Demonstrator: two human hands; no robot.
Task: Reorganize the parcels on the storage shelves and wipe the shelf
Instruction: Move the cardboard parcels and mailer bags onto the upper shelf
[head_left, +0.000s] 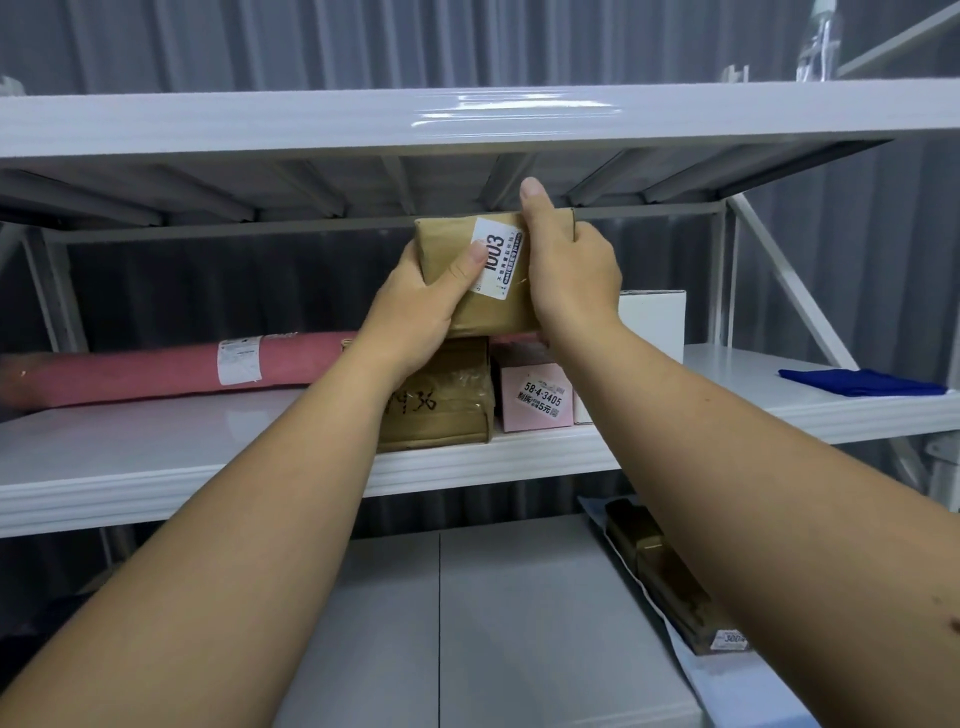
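While you're gripping the brown parcel (493, 280) labelled "1003" with left hand (421, 306) and right hand (571, 270), pink box (535, 395) below is showing "58-4-3405".

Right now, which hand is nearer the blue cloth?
Right. The right hand grips the held parcel's right side, toward the blue cloth; the left hand holds the far side.
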